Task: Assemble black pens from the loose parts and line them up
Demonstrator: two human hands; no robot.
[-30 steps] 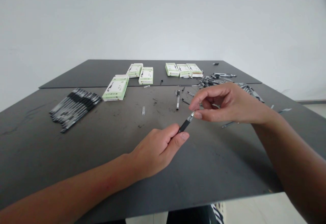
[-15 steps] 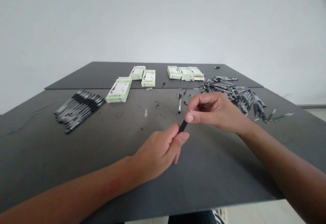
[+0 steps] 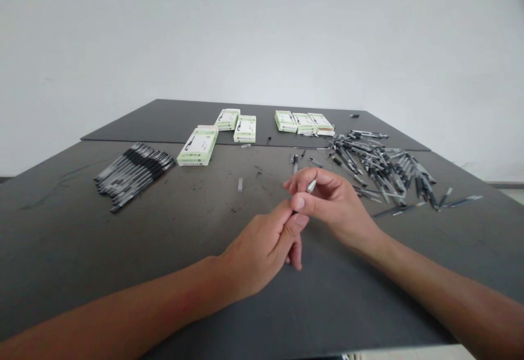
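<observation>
My left hand (image 3: pixel 266 245) is closed round the barrel of a pen (image 3: pixel 311 186), most of which the fingers hide. Just above it, my right hand (image 3: pixel 329 199) pinches the same pen near its front end with thumb and index finger. A silvery cone tip pokes out past those fingers, pointing up and away. Both hands touch each other over the table's near middle. Behind my right hand lies a single pen (image 3: pixel 295 163), and a small clear plastic piece (image 3: pixel 240 185) rests further left.
A neat row of pens (image 3: pixel 133 177) lies at left. A loose heap of pens and parts (image 3: pixel 380 166) spreads at right. White-and-green boxes stand further back, one large-looking box (image 3: pixel 198 146) nearest and a group (image 3: pixel 305 122) right of centre, on the dark table (image 3: pixel 196 212).
My right hand has moved down and closer to my left, its fingers now round the pen's front end. The silver tip shows now; the black grip is covered. The view has shifted slightly.
</observation>
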